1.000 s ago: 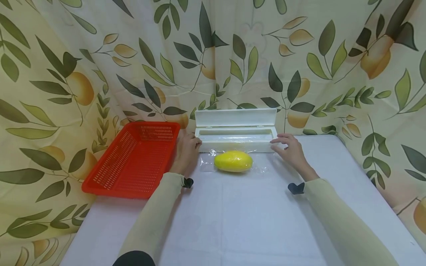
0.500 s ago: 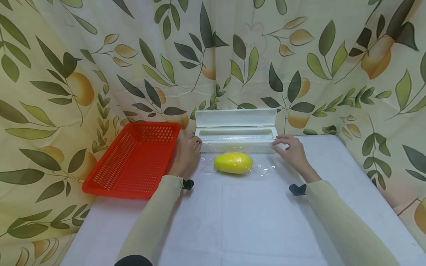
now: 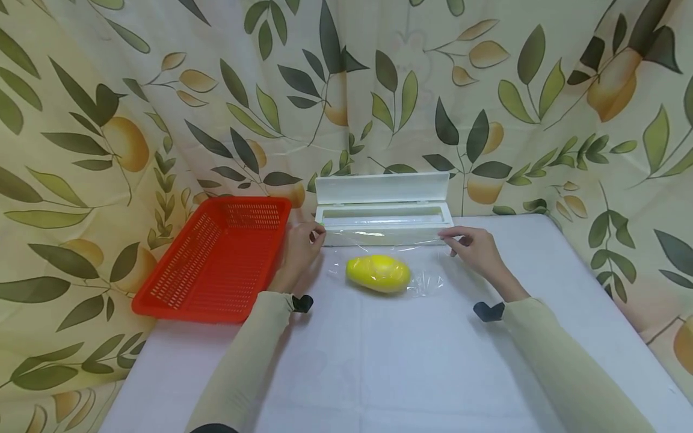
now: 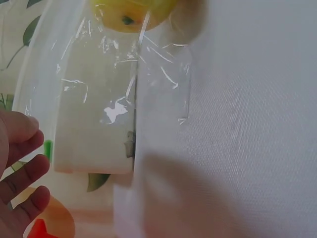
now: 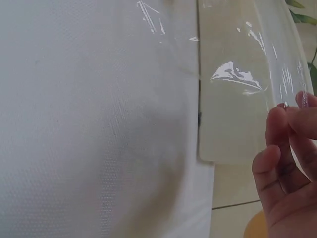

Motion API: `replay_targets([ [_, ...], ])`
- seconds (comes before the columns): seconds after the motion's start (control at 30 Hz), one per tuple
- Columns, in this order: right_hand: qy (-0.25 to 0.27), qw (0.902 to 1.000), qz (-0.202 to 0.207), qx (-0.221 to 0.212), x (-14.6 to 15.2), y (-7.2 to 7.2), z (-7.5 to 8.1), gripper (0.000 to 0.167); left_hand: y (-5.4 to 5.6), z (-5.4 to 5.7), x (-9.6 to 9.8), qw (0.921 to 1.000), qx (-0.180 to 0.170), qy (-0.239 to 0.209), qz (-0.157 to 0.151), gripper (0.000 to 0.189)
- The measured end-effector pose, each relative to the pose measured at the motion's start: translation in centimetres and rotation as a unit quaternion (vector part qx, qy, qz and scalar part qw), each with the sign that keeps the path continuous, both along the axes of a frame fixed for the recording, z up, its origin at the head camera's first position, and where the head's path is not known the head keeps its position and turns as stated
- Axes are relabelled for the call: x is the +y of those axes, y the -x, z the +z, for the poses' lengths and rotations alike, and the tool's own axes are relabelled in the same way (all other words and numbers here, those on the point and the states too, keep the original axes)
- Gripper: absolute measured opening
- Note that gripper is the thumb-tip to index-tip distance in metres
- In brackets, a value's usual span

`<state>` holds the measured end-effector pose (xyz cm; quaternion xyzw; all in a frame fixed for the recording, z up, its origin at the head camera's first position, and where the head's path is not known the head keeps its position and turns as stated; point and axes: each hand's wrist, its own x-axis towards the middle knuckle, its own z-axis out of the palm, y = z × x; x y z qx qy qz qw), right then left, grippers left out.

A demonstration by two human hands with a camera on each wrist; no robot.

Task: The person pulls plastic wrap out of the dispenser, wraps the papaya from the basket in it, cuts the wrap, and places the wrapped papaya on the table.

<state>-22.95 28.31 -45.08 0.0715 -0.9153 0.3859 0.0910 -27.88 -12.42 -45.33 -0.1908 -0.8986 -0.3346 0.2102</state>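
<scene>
A white cling film dispenser box [image 3: 382, 215] stands at the back of the table, lid up. Clear cling film [image 3: 428, 282] stretches from it toward the front, with a yellow oblong fruit [image 3: 378, 273] lying in the film. At the box's left front corner my left hand [image 3: 302, 243] pinches the film's edge between thumb and forefinger. My right hand [image 3: 475, 249] pinches the film at the right front corner; in the right wrist view, its fingertips [image 5: 280, 115] meet on the film. The fruit's dark stem end shows through film in the left wrist view.
A red perforated plastic basket [image 3: 216, 264] stands at the left, close beside my left forearm. A white cloth covers the table [image 3: 400, 361]. Behind it hangs a leaf-and-fruit patterned curtain [image 3: 411, 120], near the open lid.
The fruit has shifted slightly toward the front and turned a little, and the film with it has come further out from the box. Both hands stay at the box's corners.
</scene>
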Motion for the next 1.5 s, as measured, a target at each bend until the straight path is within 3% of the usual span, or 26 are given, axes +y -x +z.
replay_targets([
  [0.27, 0.018, 0.9995, 0.006, -0.025, -0.2, -0.3, 0.2, 0.019, -0.3, 0.2, -0.1, 0.9999, 0.001, -0.014, 0.009, 0.008],
  [0.5, 0.021, 0.9993, 0.023, -0.021, -0.4, -0.7, 0.1, 0.018, -0.7, 0.1, -0.4, 0.9995, 0.009, -0.027, 0.010, 0.008],
  [0.8, 0.015, 0.9980, 0.061, -0.004, -0.6, -1.8, 0.8, 0.018, -1.9, 0.8, -0.7, 0.9988, 0.025, -0.040, 0.011, 0.008],
  [1.07, 0.019, 0.9961, 0.086, -0.007, -0.4, -2.9, 1.1, 0.020, -3.3, 1.3, -0.9, 0.9982, 0.012, -0.055, 0.022, 0.010],
  [1.3, 0.035, 0.9956, 0.083, -0.028, -0.3, -3.7, 1.3, 0.022, -4.2, 1.2, -1.3, 0.9976, 0.022, -0.059, 0.027, 0.007],
  [1.5, 0.032, 0.9936, 0.090, -0.061, -0.2, -4.7, 1.4, 0.025, -5.8, 0.8, -1.7, 0.9985, 0.023, -0.045, 0.020, 0.005],
])
